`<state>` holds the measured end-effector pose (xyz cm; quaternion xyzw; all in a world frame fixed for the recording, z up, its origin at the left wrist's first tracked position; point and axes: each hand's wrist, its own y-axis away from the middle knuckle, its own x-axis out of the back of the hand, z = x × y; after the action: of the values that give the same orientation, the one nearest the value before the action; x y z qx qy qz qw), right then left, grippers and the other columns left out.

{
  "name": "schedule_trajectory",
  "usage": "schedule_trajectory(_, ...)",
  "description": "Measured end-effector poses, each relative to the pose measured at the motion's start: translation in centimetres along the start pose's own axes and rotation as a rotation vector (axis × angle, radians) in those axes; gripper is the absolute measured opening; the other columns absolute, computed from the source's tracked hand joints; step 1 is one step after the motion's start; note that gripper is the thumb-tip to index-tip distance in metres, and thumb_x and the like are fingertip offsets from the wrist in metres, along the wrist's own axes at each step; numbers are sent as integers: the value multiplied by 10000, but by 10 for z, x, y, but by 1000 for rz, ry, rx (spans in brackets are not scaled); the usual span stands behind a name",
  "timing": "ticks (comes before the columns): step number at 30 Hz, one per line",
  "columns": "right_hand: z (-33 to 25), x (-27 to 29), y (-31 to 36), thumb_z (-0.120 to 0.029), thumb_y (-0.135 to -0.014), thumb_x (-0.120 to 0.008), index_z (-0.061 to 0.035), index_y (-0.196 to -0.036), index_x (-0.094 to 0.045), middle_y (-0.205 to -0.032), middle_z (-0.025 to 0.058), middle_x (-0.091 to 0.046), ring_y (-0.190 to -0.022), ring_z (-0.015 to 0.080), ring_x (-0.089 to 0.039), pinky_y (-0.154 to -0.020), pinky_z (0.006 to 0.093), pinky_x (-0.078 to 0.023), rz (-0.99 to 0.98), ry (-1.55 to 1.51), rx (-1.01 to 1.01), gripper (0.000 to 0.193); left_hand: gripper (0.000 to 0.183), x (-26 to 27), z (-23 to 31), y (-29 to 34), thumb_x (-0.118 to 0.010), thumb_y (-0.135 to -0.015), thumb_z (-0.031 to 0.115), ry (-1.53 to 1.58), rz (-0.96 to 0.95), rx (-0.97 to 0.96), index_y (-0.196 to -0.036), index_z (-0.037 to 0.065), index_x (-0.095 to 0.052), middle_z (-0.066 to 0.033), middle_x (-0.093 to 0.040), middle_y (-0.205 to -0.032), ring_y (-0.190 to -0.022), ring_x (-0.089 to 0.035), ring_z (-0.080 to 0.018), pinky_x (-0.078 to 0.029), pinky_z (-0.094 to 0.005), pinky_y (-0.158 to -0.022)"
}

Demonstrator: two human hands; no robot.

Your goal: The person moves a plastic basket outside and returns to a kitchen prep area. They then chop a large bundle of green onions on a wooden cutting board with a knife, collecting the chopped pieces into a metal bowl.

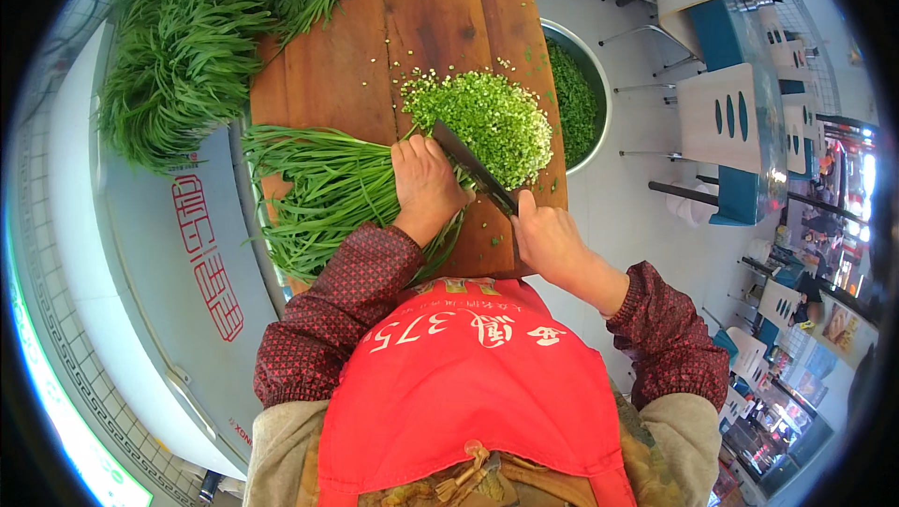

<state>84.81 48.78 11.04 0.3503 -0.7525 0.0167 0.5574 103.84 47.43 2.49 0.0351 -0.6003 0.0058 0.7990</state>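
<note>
A bunch of garlic chives (332,191) lies across the wooden board (431,20), its green leaves spreading to the left. Pressed down on the bunch near its cut end is my left hand (426,179), fingers curled over the stalks. My right hand (548,235) grips the handle of a knife (476,165), whose dark blade slants away from me, up to the left, beside my left fingers. Against the blade's far side sits a heap of finely chopped chives (487,123), pale green and white. The blade's cutting edge is hidden.
More uncut chives (187,58) are piled at the board's far left, overhanging a grey chest freezer (201,254). Below the board's right edge stands a metal basin (599,86) with chopped greens in it. Chairs (721,118) and tables are farther right.
</note>
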Motion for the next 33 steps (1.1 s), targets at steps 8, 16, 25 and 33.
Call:
schedule_trajectory(8,2,-4,-37,27,-773,-553,53,-881,-445,-609,251,-603,-585,432,-631,-535,491,-516,-22,-8,51,155,808,7,0,-3,-844,-504,492,-14,-101,2,-1017,-35,-509,-145,-507,-1020,-998,-491,-311,-347,-413,-947)
schedule_trajectory(16,12,-50,-68,-92,-878,-598,34,-911,-443,-592,249,-589,-575,450,-613,-543,518,-510,108,-57,59,202,773,-2,2,-1,-829,-520,491,-32,-54,16,-996,-32,-518,-153,-517,-1006,-1007,-498,-321,-360,-422,-940)
schedule_trajectory(25,36,-47,-69,-105,-878,-614,28,-940,-445,-593,252,-580,-590,464,-601,-539,535,-488,259,-152,74,224,788,4,4,-1,-849,-505,484,-56,-95,8,-1009,-28,-527,-152,-518,-1030,-1027,-494,-317,-358,-422,-962)
schedule_trajectory(33,24,-28,-32,-42,-853,-558,23,-913,-441,-612,247,-601,-583,435,-618,-539,519,-491,231,-84,58,147,815,4,3,0,-842,-506,533,-115,-59,8,-1021,-20,-537,-136,-537,-1017,-1024,-502,-298,-356,-409,-961)
